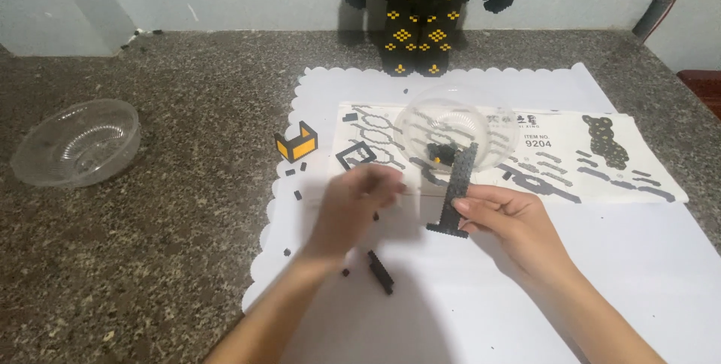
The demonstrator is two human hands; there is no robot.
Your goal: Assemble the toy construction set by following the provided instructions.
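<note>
Right now the tall black block strip [456, 191] stands near upright at the middle of the white paper mat [638, 274], pinched low down by the right hand [505, 217], just at six o'clock of the clear bowl [458, 127]. With so low a grip, I judge a sideways push could snap it or tip it against that bowl. At nine o'clock of it the left hand [351, 206] is blurred, so I cannot tell its grip; it could scatter the loose black pieces [379, 270] beneath.

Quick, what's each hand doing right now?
Left hand: blurred, cannot tell if it holds anything.
Right hand: closed on a black brick strip.
</note>
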